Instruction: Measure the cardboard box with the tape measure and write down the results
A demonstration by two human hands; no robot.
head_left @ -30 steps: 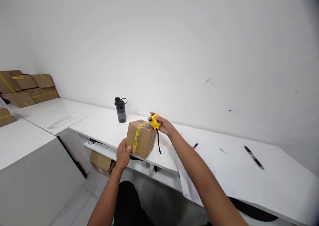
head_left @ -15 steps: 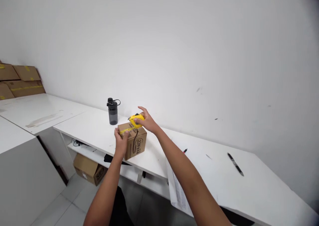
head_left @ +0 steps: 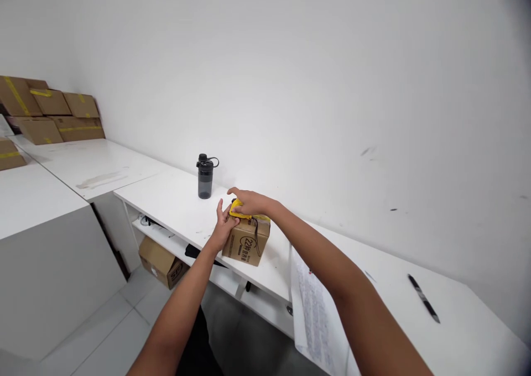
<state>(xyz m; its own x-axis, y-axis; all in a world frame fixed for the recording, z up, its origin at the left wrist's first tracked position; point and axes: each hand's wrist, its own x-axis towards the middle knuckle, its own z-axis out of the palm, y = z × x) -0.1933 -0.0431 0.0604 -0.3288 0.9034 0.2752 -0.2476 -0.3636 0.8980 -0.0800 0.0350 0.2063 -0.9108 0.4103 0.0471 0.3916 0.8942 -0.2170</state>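
Observation:
A small brown cardboard box (head_left: 244, 247) with black print stands on the white table, a dark cord running over its top and front. My right hand (head_left: 251, 202) is wrapped around a yellow tape measure (head_left: 237, 209), low over the box's upper left edge. Its fingers partly cover the case, so I cannot tell whether any blade is out. At the box's left upper corner, my left hand (head_left: 223, 228) grips the box, thumb across the front and fingers at the far side, close against the tape measure.
Behind the box stands a dark water bottle (head_left: 205, 179). Printed paper (head_left: 313, 309) hangs over the front edge at right, with a black pen (head_left: 423, 298) farther right. Stacked cartons (head_left: 78, 128) fill the far left. An open carton (head_left: 161, 261) sits below the shelf.
My right hand has lowered the tape measure and brought it left to the box's edge, beside my left hand. The box has turned slightly. The view has shifted left.

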